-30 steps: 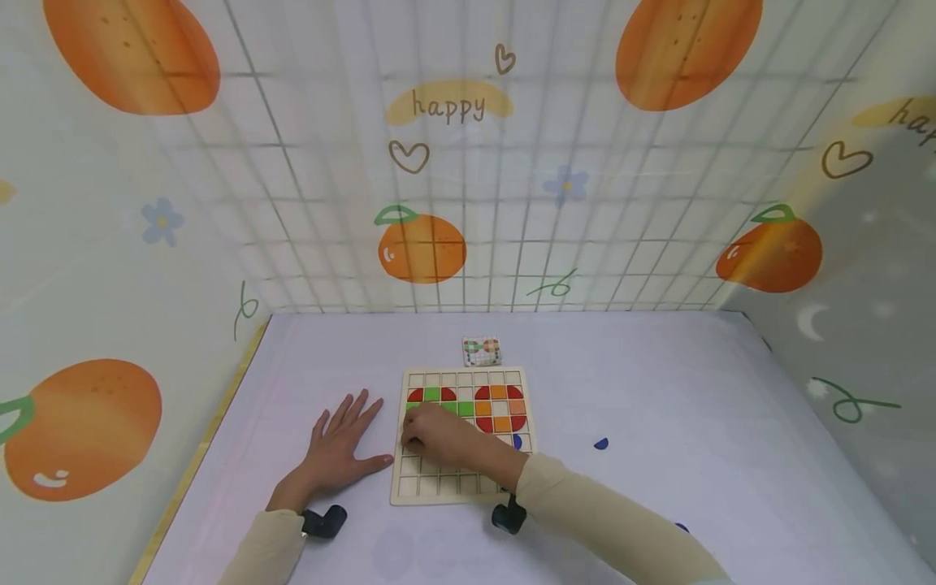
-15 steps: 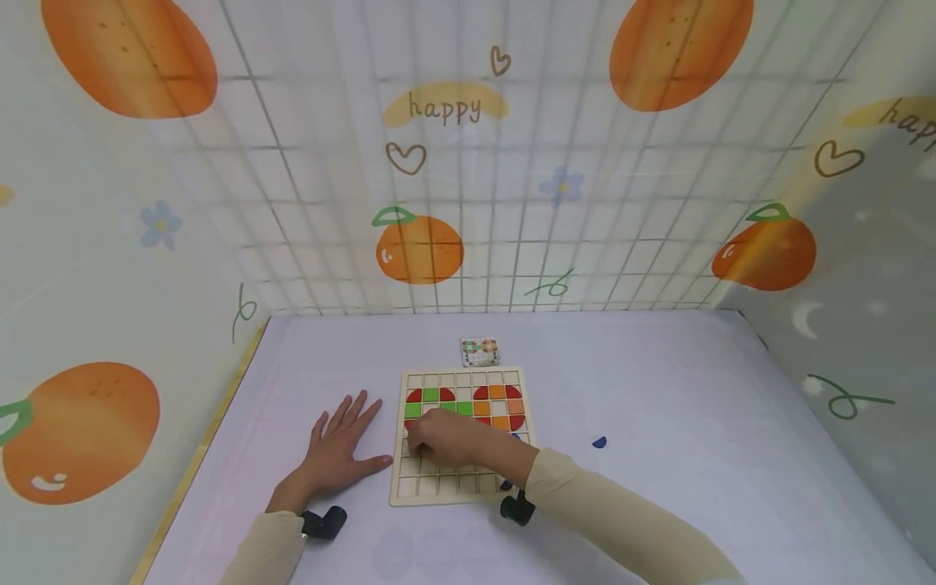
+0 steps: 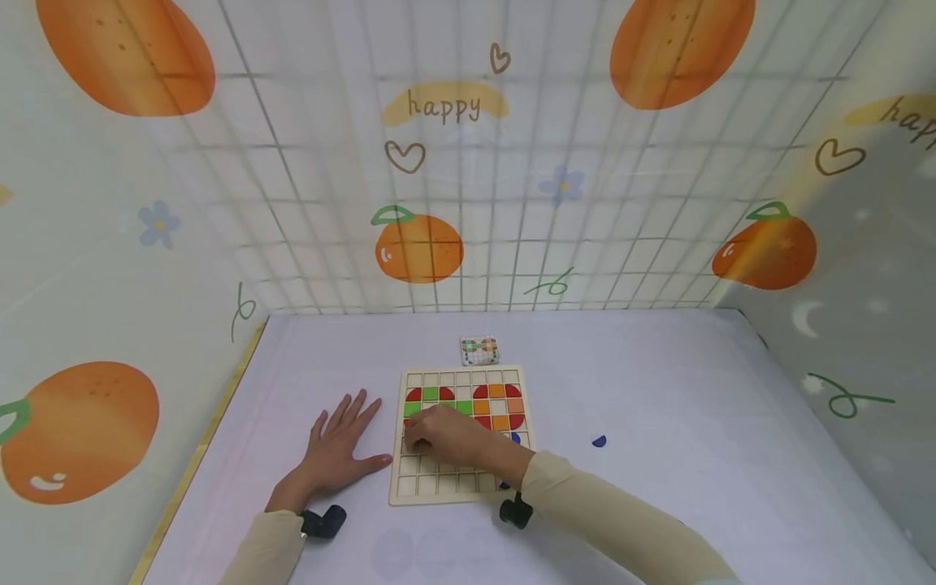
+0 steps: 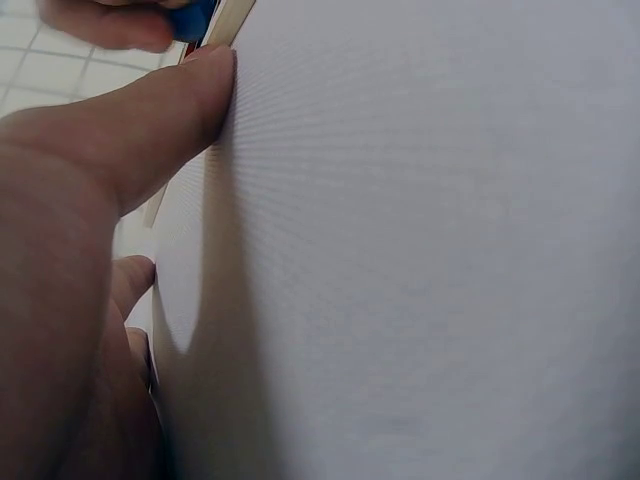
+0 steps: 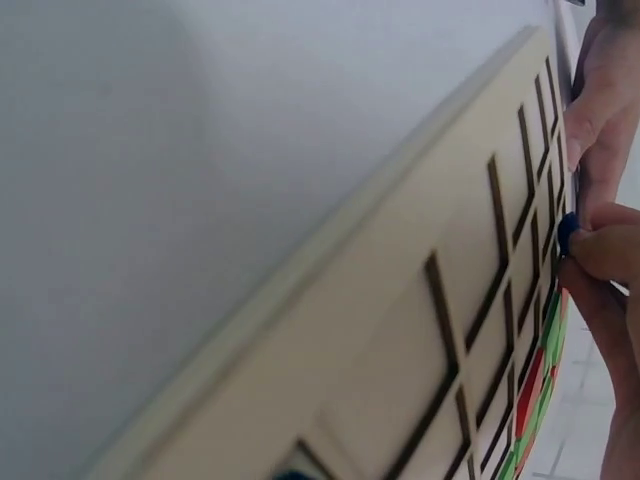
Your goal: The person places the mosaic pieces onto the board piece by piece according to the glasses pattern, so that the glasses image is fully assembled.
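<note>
My right hand [image 3: 444, 436] is over the left side of the wooden grid board [image 3: 448, 485], its fingers curled. In the right wrist view, the thumb and fingers pinch a small blue piece [image 5: 568, 232] just at the board's surface; its full shape is hidden. My left hand [image 3: 338, 457] rests on the table left of the board, fingers spread, with the thumb tip at the board's edge. Red quarter-round tiles [image 3: 517, 422], green squares [image 3: 431, 393] and orange squares [image 3: 497, 392] fill cells in the upper rows. A blue piece [image 3: 515, 438] lies on the right side.
Behind the board lies a small pattern card [image 3: 478, 350]. A loose blue half-round piece [image 3: 600, 441] is on the table to the right. Another dark blue piece [image 3: 504, 485] sits near the board's lower right, partly covered by the arm. A printed curtain [image 3: 504, 268] rises behind the table.
My right hand shifts slightly right and back left over the board's left columns, staying close to the surface. The left hand keeps its place.
</note>
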`<state>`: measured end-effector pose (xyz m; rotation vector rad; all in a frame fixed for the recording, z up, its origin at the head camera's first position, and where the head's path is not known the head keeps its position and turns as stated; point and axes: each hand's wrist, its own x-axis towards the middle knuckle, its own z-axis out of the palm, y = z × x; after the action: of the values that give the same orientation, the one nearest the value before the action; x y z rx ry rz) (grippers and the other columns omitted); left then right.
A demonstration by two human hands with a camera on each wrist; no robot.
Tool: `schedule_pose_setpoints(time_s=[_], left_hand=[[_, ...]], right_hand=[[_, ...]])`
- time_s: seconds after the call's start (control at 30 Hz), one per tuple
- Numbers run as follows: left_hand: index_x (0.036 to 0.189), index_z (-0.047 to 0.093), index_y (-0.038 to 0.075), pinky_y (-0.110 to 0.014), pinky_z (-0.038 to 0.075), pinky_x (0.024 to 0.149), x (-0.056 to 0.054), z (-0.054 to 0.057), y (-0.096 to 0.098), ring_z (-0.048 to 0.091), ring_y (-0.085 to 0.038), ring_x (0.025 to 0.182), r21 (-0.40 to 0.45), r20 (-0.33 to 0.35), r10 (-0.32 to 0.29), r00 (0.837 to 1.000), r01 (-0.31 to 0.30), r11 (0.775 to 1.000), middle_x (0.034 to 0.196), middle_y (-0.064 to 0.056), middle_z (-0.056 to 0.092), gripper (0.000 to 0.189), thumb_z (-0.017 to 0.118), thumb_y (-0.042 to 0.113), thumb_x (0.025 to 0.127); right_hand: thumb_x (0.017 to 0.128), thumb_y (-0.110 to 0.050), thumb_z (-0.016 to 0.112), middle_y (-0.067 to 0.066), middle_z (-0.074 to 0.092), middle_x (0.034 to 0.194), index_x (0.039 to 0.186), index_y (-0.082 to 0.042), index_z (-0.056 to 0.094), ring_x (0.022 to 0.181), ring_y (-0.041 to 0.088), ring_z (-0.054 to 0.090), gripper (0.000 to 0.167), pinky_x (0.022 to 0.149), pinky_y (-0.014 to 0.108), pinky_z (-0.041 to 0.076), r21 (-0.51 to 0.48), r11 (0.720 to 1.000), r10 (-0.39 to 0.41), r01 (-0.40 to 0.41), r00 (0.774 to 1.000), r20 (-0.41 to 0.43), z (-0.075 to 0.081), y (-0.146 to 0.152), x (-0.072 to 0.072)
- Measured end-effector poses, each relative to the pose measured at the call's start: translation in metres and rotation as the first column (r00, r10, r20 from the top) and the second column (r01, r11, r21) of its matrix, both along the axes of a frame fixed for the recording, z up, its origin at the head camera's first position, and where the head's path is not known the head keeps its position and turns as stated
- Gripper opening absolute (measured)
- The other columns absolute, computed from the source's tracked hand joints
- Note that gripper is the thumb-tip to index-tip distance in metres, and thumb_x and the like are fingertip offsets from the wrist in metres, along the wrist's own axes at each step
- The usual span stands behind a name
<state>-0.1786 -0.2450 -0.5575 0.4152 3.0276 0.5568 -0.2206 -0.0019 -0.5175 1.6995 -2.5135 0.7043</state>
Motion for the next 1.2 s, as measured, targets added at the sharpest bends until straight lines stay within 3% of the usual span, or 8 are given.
schedule_pose_setpoints(time_s=[0.3,0.53,0.8,0.97,1.2], left_hand=[[0.154,0.034,0.015,-0.066,0.003,0.112,0.001,0.005,0.003,0.008,-0.038,0.147,0.002,-0.007,-0.004,1.000,0.004,1.000,0.162,-0.015,0.018,0.097,0.069,0.065,0.079],[0.155,0.033,0.016,-0.065,0.003,0.112,0.000,0.004,0.001,0.008,-0.038,0.148,-0.003,0.000,-0.005,1.000,0.005,1.000,0.162,-0.014,0.018,0.097,0.068,0.066,0.080],[0.155,0.033,0.016,-0.065,0.002,0.112,0.001,0.002,0.000,0.008,-0.038,0.148,-0.005,0.008,-0.001,1.000,0.001,1.000,0.162,-0.014,0.017,0.097,0.069,0.066,0.079],[0.155,0.032,0.017,-0.065,0.001,0.113,0.001,0.002,0.000,0.006,-0.038,0.148,-0.003,0.015,0.000,1.000,0.000,1.000,0.162,-0.014,0.016,0.099,0.068,0.067,0.079],[0.156,0.031,0.018,-0.064,0.000,0.113,0.000,0.001,0.000,0.005,-0.037,0.148,-0.005,0.018,0.004,1.000,-0.004,1.000,0.162,-0.013,0.016,0.099,0.068,0.068,0.079]], right_hand=[[0.089,-0.019,0.075,-0.007,0.070,0.100,0.105,-0.014,0.078,0.091,0.001,0.062,0.016,0.085,0.009,0.046,0.047,0.996,-0.074,0.078,0.994,-0.079,-0.001,-0.004,0.005],[0.091,-0.021,0.074,-0.007,0.067,0.100,0.110,-0.017,0.077,0.087,0.004,0.060,0.020,0.084,0.014,0.049,0.215,0.956,-0.201,0.199,0.979,-0.015,0.006,-0.016,0.008],[0.089,-0.015,0.075,-0.008,0.065,0.088,0.101,-0.018,0.079,0.079,0.004,0.053,0.013,0.076,0.011,0.047,0.319,0.942,-0.105,0.106,0.994,-0.019,0.019,-0.022,0.001],[0.088,-0.010,0.075,-0.008,0.064,0.085,0.094,-0.017,0.079,0.077,0.005,0.053,0.010,0.073,0.011,0.047,0.357,0.931,-0.098,0.076,0.994,0.044,0.023,-0.024,-0.004],[0.088,-0.008,0.073,-0.010,0.061,0.082,0.089,-0.018,0.078,0.075,0.004,0.052,0.012,0.069,0.011,0.046,0.364,0.929,-0.081,0.061,0.996,0.042,0.023,-0.022,-0.007]])
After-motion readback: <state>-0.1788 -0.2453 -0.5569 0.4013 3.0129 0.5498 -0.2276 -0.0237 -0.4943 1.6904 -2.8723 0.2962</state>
